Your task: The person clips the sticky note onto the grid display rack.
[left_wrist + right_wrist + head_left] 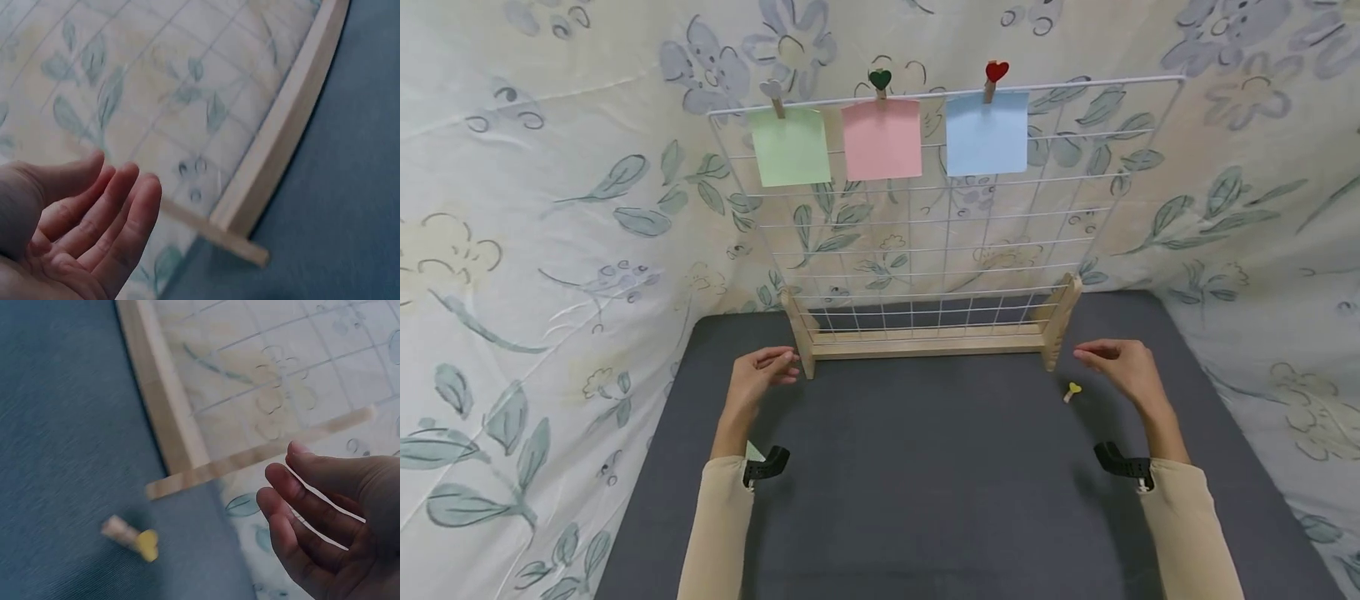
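A white wire grid rack (947,221) stands upright in a wooden base (928,344). Clipped along its top wire hang a green paper (790,150), a pink paper (882,142) and a blue paper (987,137). Beside the base's left foot is my left hand (758,377), fingers loosely bent around nothing. My right hand (1120,367) hovers by the right foot, also holding nothing, its fingers relaxed in the right wrist view. Just below that foot, a small wooden clothespin with a yellow heart (149,545) lies on the table.
Clothespins with a grey heart (772,90), a dark green heart (880,80) and a red heart (996,72) pin the papers. A pale green corner (754,452) shows beside my left wrist, mostly hidden. Flowered cloth (550,275) surrounds the dark table (925,483).
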`<state>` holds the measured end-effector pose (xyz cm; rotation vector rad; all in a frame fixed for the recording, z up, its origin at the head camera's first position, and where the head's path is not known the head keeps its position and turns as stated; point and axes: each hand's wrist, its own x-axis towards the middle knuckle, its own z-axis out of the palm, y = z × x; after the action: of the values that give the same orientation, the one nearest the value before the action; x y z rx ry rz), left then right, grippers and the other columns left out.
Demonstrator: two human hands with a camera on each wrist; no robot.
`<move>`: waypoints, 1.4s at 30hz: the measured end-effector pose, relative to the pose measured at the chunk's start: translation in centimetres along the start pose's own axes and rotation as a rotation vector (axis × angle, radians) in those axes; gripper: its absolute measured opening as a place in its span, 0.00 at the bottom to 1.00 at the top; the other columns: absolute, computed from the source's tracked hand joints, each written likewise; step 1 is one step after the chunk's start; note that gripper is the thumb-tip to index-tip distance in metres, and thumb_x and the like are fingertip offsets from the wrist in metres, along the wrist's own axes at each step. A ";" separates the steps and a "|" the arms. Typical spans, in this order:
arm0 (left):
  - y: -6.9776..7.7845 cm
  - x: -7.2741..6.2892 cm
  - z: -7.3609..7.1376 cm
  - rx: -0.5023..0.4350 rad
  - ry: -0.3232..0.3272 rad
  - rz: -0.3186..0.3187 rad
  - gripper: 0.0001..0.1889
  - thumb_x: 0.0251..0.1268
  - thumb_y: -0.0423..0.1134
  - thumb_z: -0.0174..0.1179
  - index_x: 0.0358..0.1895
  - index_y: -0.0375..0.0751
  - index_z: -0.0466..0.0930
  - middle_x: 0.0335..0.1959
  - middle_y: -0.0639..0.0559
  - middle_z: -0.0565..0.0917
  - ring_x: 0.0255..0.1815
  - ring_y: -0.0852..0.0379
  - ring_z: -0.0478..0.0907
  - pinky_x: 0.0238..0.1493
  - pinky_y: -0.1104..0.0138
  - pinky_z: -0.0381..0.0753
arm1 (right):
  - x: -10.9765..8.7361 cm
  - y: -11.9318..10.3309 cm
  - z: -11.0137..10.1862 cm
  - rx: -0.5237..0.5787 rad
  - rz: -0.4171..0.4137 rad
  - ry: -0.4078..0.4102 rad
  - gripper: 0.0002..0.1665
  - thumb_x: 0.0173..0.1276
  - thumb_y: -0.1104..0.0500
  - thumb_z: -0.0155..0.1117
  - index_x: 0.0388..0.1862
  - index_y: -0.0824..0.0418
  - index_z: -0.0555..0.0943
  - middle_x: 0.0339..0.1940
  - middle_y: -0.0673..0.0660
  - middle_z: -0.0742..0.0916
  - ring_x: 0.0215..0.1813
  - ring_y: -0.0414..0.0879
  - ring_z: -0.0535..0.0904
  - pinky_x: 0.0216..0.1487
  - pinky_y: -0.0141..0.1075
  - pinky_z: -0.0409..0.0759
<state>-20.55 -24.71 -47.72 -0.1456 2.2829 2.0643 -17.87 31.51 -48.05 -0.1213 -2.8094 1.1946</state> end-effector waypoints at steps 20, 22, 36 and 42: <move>-7.3 -7.1 -9.7 0.462 0.352 -0.100 0.18 0.65 0.41 0.67 0.50 0.30 0.83 0.37 0.43 0.88 0.32 0.57 0.82 0.26 0.73 0.81 | -1.9 4.3 4.1 -0.101 0.138 -0.022 0.24 0.63 0.45 0.71 0.41 0.67 0.87 0.28 0.58 0.88 0.28 0.51 0.83 0.22 0.42 0.78; -7.7 -8.0 -9.9 0.613 0.333 -0.102 0.18 0.62 0.42 0.69 0.49 0.32 0.84 0.39 0.40 0.87 0.36 0.52 0.82 0.28 0.71 0.78 | -2.1 4.3 4.3 -0.101 0.150 -0.032 0.24 0.63 0.47 0.71 0.42 0.68 0.86 0.29 0.60 0.88 0.28 0.49 0.83 0.22 0.38 0.76; -9.5 -8.7 -7.6 0.754 0.232 -0.089 0.18 0.54 0.33 0.72 0.43 0.22 0.80 0.29 0.39 0.81 0.27 0.51 0.74 0.25 0.64 0.72 | -2.4 4.1 5.9 -0.159 0.226 0.115 0.24 0.66 0.49 0.69 0.43 0.71 0.85 0.26 0.61 0.88 0.22 0.45 0.79 0.19 0.36 0.72; -9.0 -8.1 -7.8 0.501 0.254 -0.085 0.15 0.62 0.30 0.66 0.46 0.19 0.80 0.30 0.34 0.84 0.19 0.57 0.78 0.17 0.67 0.84 | -2.1 3.9 6.4 -0.198 0.316 0.144 0.31 0.67 0.46 0.66 0.53 0.74 0.80 0.40 0.69 0.87 0.36 0.64 0.83 0.26 0.48 0.77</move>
<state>-11.39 -33.14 -54.97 -0.4874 2.8024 1.4442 -16.36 29.40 -55.43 -0.6590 -2.8426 0.9072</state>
